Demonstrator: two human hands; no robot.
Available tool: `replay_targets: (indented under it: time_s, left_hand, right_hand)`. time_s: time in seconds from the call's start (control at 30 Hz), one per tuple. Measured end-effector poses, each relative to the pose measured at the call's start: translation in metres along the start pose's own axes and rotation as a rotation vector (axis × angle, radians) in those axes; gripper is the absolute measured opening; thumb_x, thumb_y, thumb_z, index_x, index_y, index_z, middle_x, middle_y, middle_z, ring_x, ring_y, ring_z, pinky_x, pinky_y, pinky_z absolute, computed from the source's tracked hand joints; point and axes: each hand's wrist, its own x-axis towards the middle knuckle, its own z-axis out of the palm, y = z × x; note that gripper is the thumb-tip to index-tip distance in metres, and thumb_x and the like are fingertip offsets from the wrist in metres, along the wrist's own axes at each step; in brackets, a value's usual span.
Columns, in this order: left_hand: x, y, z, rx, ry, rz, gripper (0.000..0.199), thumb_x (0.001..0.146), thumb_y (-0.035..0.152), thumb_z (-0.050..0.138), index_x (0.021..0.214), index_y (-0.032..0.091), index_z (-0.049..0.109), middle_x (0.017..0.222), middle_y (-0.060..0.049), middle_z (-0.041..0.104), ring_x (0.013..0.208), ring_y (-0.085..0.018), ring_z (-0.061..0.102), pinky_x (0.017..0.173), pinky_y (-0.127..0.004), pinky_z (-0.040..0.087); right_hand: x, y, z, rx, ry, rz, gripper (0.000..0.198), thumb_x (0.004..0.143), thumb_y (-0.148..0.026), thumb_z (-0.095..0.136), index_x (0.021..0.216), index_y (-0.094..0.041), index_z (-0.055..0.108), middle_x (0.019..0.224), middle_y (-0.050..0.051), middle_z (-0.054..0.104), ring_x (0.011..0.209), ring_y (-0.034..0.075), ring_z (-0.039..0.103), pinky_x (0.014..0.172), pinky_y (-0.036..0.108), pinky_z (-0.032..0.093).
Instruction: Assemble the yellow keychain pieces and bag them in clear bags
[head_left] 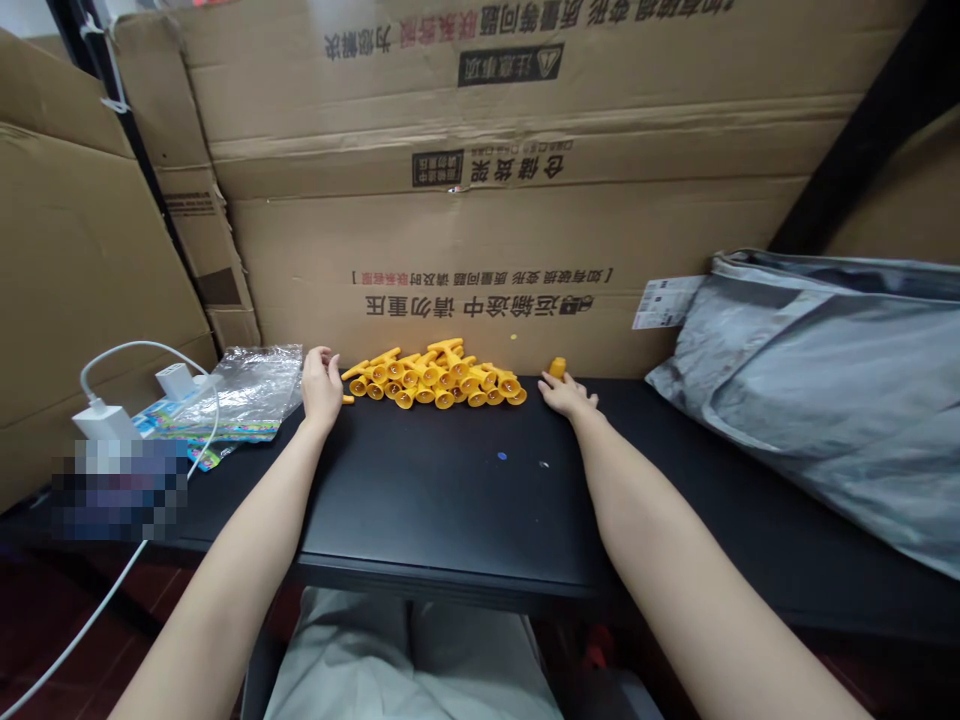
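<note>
Yellow trumpet-shaped pieces [427,375], with flared hollow ends mostly facing me, lie in a low heap at the back of the black tabletop [442,500]. My left hand [322,385] rests at the heap's left end, fingers loosely extended and open. Beside its lower edge pokes out a small orange-yellow end [348,399], the rest of it hidden. To the right of the heap, my right hand [568,394] lies low with its fingers apart. A single yellow piece [557,368] shows just beyond those fingers, its lower part hidden; contact is unclear.
Behind the table stands a large printed cardboard sheet [465,230]. Clear plastic bags [247,385], a white charger [105,425] and its cable are on the left. A grey bag [817,400] fills the right side. Blue and pale specks dot the tabletop.
</note>
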Motion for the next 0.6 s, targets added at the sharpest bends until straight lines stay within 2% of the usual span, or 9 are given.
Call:
replay_targets:
  time_s: [0.17, 0.37, 0.6]
  left_hand:
    - [-0.001, 0.004, 0.000, 0.003, -0.020, 0.002, 0.019, 0.093, 0.026, 0.040, 0.105, 0.016, 0.051, 0.096, -0.009, 0.060, 0.092, -0.019, 0.059, 0.087, -0.031, 0.045]
    - [-0.002, -0.002, 0.004, 0.107, -0.143, 0.013, 0.023, 0.091, 0.026, 0.041, 0.107, 0.016, 0.056, 0.104, -0.011, 0.064, 0.098, -0.022, 0.057, 0.094, -0.037, 0.042]
    - [-0.003, -0.011, 0.008, 0.229, -0.274, -0.019, 0.030, 0.088, 0.022, 0.041, 0.113, 0.017, 0.058, 0.113, -0.010, 0.065, 0.107, -0.024, 0.056, 0.097, -0.037, 0.041]
  right_hand:
    - [0.003, -0.002, -0.001, -0.009, -0.014, 0.013, 0.052, 0.094, -0.046, 0.032, 0.143, -0.031, 0.042, 0.155, 0.011, 0.028, 0.139, 0.036, 0.026, 0.107, 0.067, 0.017]
    - [0.001, -0.001, -0.001, -0.014, -0.006, -0.004, 0.050, 0.094, -0.042, 0.031, 0.141, -0.030, 0.045, 0.151, 0.013, 0.034, 0.138, 0.035, 0.028, 0.105, 0.070, 0.017]
    - [-0.016, -0.001, 0.004, -0.002, 0.066, -0.020, 0.047, 0.093, -0.036, 0.033, 0.135, -0.030, 0.052, 0.144, 0.015, 0.042, 0.134, 0.036, 0.033, 0.099, 0.077, 0.016]
